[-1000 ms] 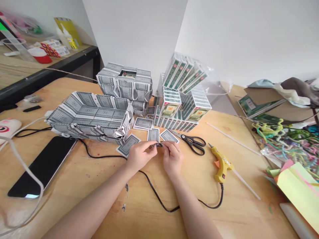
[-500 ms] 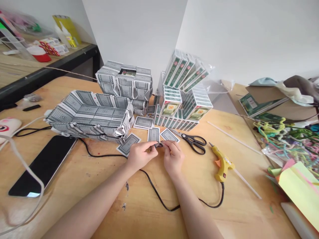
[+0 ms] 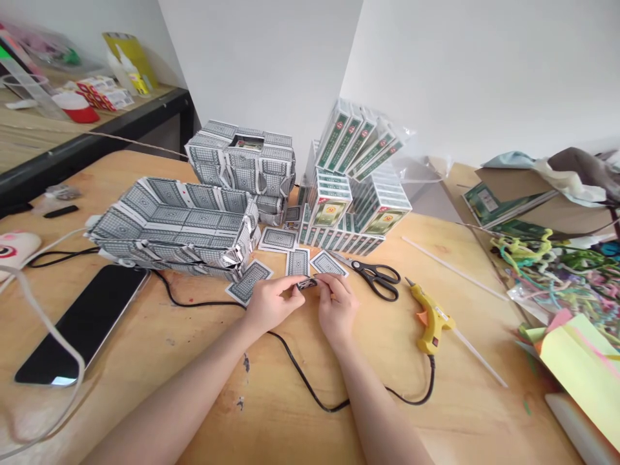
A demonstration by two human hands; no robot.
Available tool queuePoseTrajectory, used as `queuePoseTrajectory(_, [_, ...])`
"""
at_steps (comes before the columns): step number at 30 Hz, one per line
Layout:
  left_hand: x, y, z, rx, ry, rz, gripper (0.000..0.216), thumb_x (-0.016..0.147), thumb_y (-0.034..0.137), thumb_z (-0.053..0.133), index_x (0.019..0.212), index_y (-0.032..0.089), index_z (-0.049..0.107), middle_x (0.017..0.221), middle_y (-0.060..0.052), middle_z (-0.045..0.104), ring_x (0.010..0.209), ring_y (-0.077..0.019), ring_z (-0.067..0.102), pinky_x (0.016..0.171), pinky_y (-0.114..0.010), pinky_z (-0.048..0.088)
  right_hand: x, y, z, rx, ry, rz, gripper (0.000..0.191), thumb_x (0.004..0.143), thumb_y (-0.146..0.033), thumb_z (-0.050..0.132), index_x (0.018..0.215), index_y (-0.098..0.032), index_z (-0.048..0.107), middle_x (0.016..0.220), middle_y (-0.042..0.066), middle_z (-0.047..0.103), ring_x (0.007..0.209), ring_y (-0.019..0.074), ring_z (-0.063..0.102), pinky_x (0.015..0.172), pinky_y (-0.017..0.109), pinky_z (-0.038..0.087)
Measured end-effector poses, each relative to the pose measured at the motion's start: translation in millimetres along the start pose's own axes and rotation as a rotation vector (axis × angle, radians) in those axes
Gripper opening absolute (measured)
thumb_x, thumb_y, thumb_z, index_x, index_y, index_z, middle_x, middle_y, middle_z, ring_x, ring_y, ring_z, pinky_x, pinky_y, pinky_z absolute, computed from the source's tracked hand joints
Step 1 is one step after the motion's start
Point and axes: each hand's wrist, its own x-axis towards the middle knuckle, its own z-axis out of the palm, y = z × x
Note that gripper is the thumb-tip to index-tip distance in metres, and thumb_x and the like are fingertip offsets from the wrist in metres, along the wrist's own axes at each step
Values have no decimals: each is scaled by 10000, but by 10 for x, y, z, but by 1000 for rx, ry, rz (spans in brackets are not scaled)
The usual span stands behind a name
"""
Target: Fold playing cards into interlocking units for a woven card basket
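Black-and-white bent card piece (image 3: 306, 283) is the thing being worked right now, up at the fingertips over the middle of the wooden table (image 3: 276, 426). Both forearms reach in from the bottom edge and angle toward each other, so the hands nearly meet, with just the piece between them. Left hand (image 3: 274, 302) has thumb and forefinger pinched on the left end, back of the hand facing up. Right hand (image 3: 338, 310) is curled in, fingers bunched, fingertips closed at the other end; can't really make out its exact grip because the fingers cover it.

Compared with a second ago, the hands are basically in the same spot. What's changed is the piece: it was more of a thin dark sliver, and now it shows more of its patterned face.

Around that, not much has shifted. Loose playing cards lie back-up just past the fingers, one (image 3: 248, 283) near the left hand and another (image 3: 329, 263) beyond the right. Black-handled scissors (image 3: 376, 276) and a yellow glue gun (image 3: 432, 316) sit off to the right, with the black cord (image 3: 295, 371) running under the forearms. Back left there's an open-topped box built from cards (image 3: 179, 253), still sitting where it was.
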Motion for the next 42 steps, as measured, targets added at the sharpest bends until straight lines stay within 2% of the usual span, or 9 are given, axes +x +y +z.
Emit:
queuePoseTrajectory(4, [-1, 2, 8, -13, 12, 30, 290, 681, 121, 516, 921, 171, 671, 674, 3, 693, 494, -85, 572, 542, -189, 478, 12, -3, -11, -2, 0, 21, 190, 823, -159, 466, 802, -198, 650, 785, 34, 637, 734, 146, 586, 669, 260, 476])
queuePoseTrajectory(8, [6, 2, 36, -28, 42, 60, 273, 706, 133, 530, 948, 183, 647, 862, -25, 702, 706, -131, 647, 693, -223, 508, 20, 3, -11, 10, -8, 30, 182, 825, -162, 469, 803, -198, 646, 790, 33, 635, 736, 143, 583, 657, 253, 474])
queuePoseTrajectory(14, [31, -24, 47, -40, 113, 73, 165, 809, 182, 501, 925, 198, 617, 927, -33, 674, 855, -143, 622, 795, -259, 479, 21, 12, 14, 29, -15, 23, 153, 828, -179, 481, 810, -191, 632, 784, 36, 621, 691, 133, 564, 628, 245, 468])
queuePoseTrajectory(20, [53, -34, 21, -57, 78, 102, 112, 825, 152, 465, 838, 178, 574, 847, -40, 630, 836, -141, 580, 757, -260, 454, 9, -16, 17, 18, -34, 6, 116, 819, -236, 524, 772, -182, 614, 703, 17, 587, 544, 102, 484, 535, 228, 429])
queuePoseTrajectory(27, [78, -70, 19, -120, 96, 101, 100, 828, 140, 436, 812, 180, 526, 856, -41, 600, 847, -146, 560, 765, -270, 439, -40, -26, 28, -27, -90, -33, 159, 829, -239, 488, 864, -188, 635, 611, 0, 560, 518, 105, 478, 548, 236, 421])
queuePoseTrajectory(38, [85, -55, 31, -123, 103, 76, 108, 836, 141, 429, 791, 176, 521, 840, -28, 598, 821, -136, 555, 739, -254, 424, -56, 11, 59, -24, -105, 84, 239, 767, -186, 446, 921, -199, 628, 682, 3, 603, 567, 113, 530, 588, 231, 445])
queuePoseTrajectory(42, [82, -59, 32, -119, 105, 19, 109, 839, 175, 442, 811, 174, 548, 835, -28, 617, 823, -139, 570, 742, -249, 434, -42, 6, 41, 25, -118, 121, 241, 762, -196, 436, 913, -196, 624, 676, 5, 595, 585, 121, 535, 579, 233, 448])
